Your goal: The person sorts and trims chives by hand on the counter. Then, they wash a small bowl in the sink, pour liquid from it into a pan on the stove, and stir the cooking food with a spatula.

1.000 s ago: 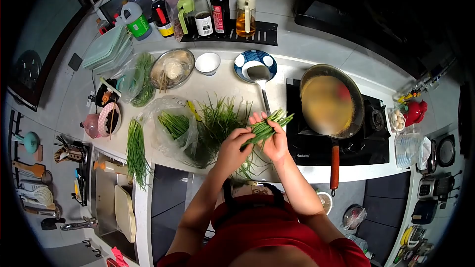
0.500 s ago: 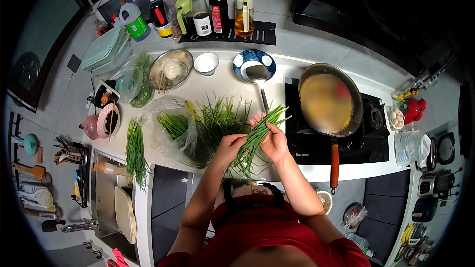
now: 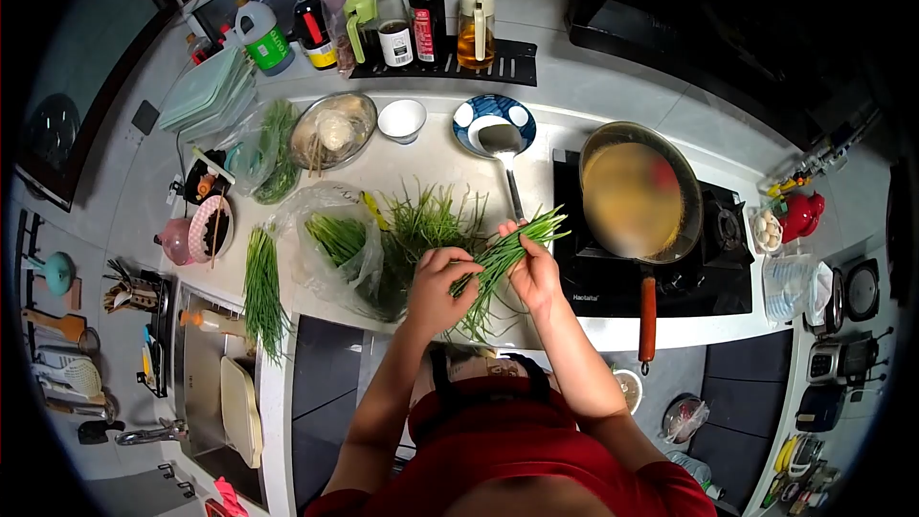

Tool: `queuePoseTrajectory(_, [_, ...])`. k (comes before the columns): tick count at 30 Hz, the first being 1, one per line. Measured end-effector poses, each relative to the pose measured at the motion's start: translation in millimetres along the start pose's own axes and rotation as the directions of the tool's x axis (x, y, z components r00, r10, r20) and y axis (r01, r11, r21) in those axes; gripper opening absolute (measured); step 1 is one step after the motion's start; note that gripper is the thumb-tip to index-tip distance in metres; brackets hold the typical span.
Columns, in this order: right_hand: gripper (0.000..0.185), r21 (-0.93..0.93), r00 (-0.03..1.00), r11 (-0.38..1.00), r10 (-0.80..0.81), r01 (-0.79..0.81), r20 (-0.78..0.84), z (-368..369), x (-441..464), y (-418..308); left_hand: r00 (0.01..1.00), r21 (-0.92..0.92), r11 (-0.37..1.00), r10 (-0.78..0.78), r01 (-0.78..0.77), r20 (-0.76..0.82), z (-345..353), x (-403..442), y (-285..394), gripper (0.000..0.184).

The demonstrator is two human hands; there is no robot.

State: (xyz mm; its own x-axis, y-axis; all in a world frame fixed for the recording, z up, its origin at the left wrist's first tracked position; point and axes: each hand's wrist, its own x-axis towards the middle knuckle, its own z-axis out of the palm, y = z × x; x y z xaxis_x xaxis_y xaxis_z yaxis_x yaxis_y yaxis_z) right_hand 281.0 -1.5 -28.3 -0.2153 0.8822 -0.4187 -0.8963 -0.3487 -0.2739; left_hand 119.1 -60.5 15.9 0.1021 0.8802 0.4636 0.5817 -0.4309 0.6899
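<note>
A bunch of long green stalks (image 3: 500, 263) lies slanted across my right hand (image 3: 534, 273), whose fingers are wrapped round it near the pale ends. My left hand (image 3: 443, 285) is at the bunch's left side, fingers bent and partly apart, the fingertips close to the leaves; whether they pinch any stalk is unclear. Loose greens (image 3: 431, 220) are heaped on the counter just beyond my left hand. Left of them, a clear plastic bag (image 3: 311, 263) holds more green stalks (image 3: 337, 237). Another bunch (image 3: 262, 292) lies over the counter's front edge.
A pan (image 3: 634, 201) with yellowish contents sits on the black stove (image 3: 593, 292), its red handle pointing toward me. A spatula (image 3: 502, 141) rests on a blue-and-white plate (image 3: 469, 118). Behind stand a white bowl (image 3: 401, 121), a metal bowl (image 3: 362, 139) and bottles (image 3: 426, 14). The sink (image 3: 203, 373) is left.
The bunch has gone from short and bundled to spread out lengthwise, its leaves hanging toward me. My left hand has moved slightly, its fingers now more raised and spread than half a second ago.
</note>
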Motion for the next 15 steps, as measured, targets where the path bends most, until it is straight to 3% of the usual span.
queuePoseTrajectory(5, [0.033, 0.03, 0.998, 0.999, -0.043, 0.044, -0.034, -1.3, 0.5, 1.2, 0.998, 0.364, 0.931, 0.009, 0.016, -0.066, 6.3, -16.0, -27.0, 0.008])
queuePoseTrajectory(8, [0.035, 0.025, 0.996, 0.997, -0.074, 0.076, -0.056, 2.9, -3.4, 1.1, 0.97, 0.311, 0.937, -0.09, 0.159, -0.224, 4.0, -17.6, -29.3, 0.011])
queuePoseTrajectory(9, [0.035, 0.021, 0.995, 0.996, -0.082, 0.084, -0.062, 3.6, -4.5, 1.2, 0.96, 0.28, 0.951, -0.051, 0.13, -0.274, 3.5, -16.1, -26.2, 0.012])
queuePoseTrajectory(12, [0.036, 0.041, 0.996, 0.996, -0.08, 0.081, -0.039, 0.6, -5.1, 3.3, 0.975, 0.171, 0.984, -0.014, 0.053, -0.222, 1.1, -14.2, -10.5, 0.012])
queuePoseTrajectory(15, [0.036, 0.063, 0.997, 0.995, -0.072, 0.073, -0.019, -0.3, -6.2, 5.8, 0.987, 0.202, 0.979, 0.016, 0.017, -0.16, 5.7, -15.2, -2.0, 0.011])
